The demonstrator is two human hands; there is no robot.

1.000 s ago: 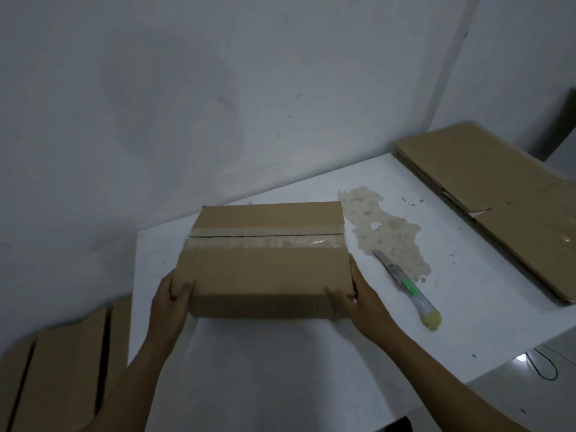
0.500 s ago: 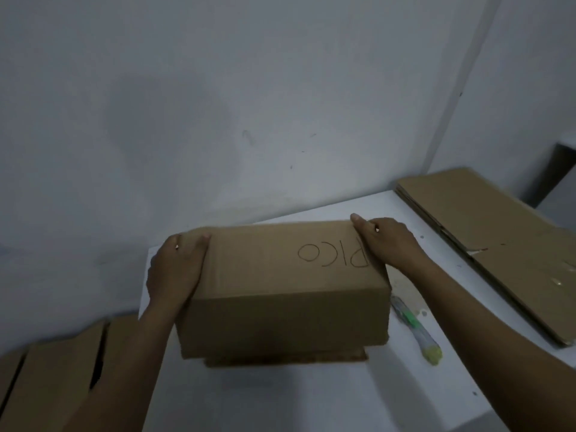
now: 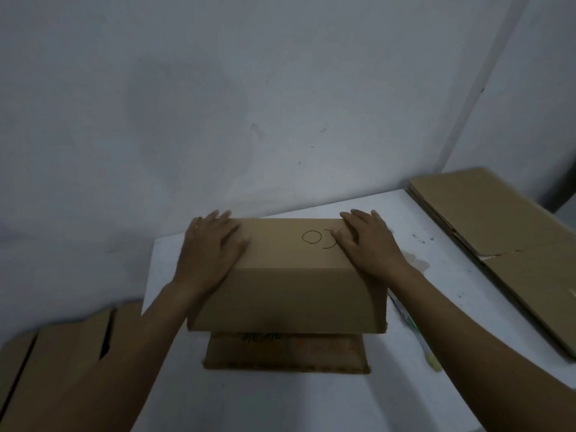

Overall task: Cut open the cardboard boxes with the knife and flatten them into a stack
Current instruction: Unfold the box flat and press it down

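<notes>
Tabletop (image 3: 280,400): white, rectangular, far edge against wall.
Centre: brown cardboard box (image 3: 290,294), closed upper face marked with handwritten pen letters. Cardboard flap (image 3: 285,353) lies flat on tabletop at box near side, printed face up.
Just right of box: knife (image 3: 431,363), blurred, yellow-green end toward near edge, far end hidden by box.
Right side: flattened cardboard stack (image 3: 498,244), several layers, well apart from box.
Surface marks: pale stain (image 3: 416,263) beside box right end; dark specks (image 3: 420,240) between box and stack.
</notes>
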